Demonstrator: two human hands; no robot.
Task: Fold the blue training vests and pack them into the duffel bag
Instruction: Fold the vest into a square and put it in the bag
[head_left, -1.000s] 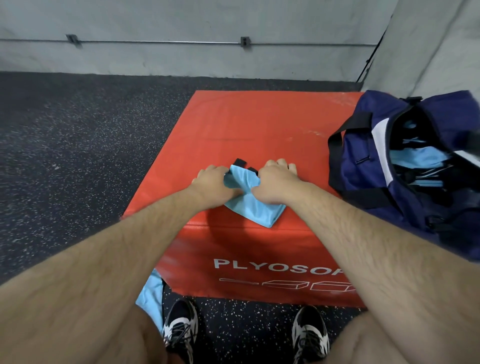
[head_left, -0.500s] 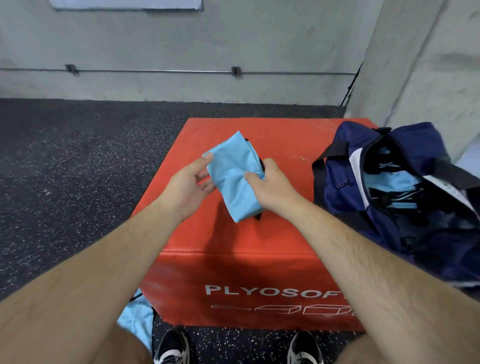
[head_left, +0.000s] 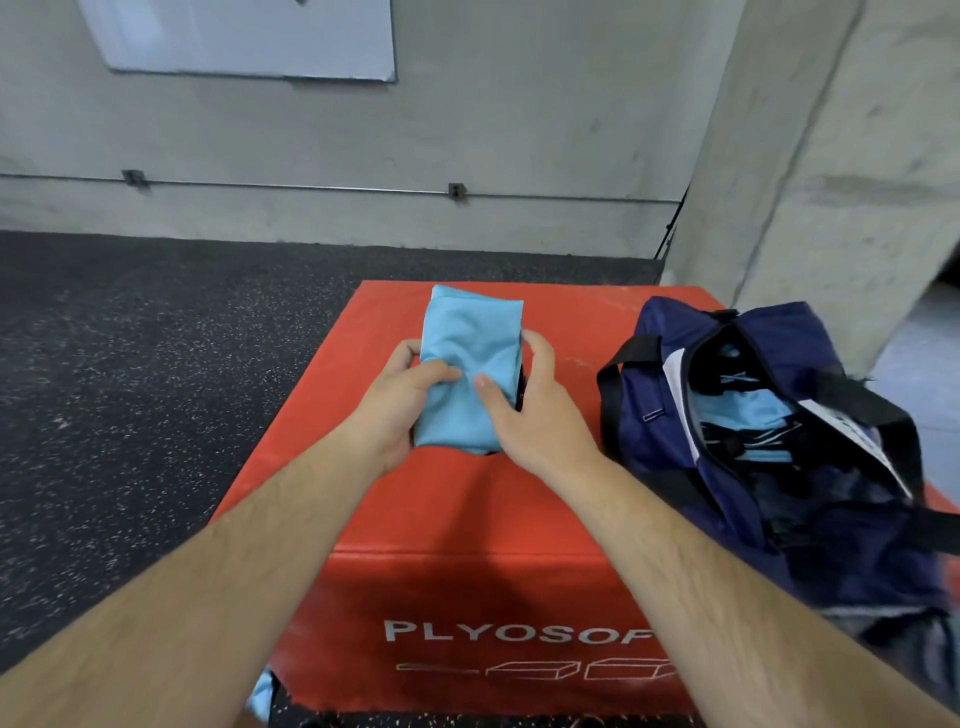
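Note:
A folded light-blue vest (head_left: 467, 364) is held upright above the red plyo box (head_left: 457, 519). My left hand (head_left: 400, 405) grips its left side with the thumb on the front. My right hand (head_left: 524, 410) grips its right side, thumb pressed on the front, fingers curled behind over a black trim. The navy duffel bag (head_left: 769, 499) lies open on the right of the box, with several folded blue vests (head_left: 748, 415) inside.
Another blue vest (head_left: 262, 696) hangs at the lower left by my leg. Dark speckled rubber floor (head_left: 130, 389) lies left of the box. A concrete wall is behind and a concrete pillar (head_left: 831, 182) stands right behind the bag.
The vest was pressed on the box a second ago. Both hands lifted it off the box and now hold it upright as a compact bundle; the view tilted up.

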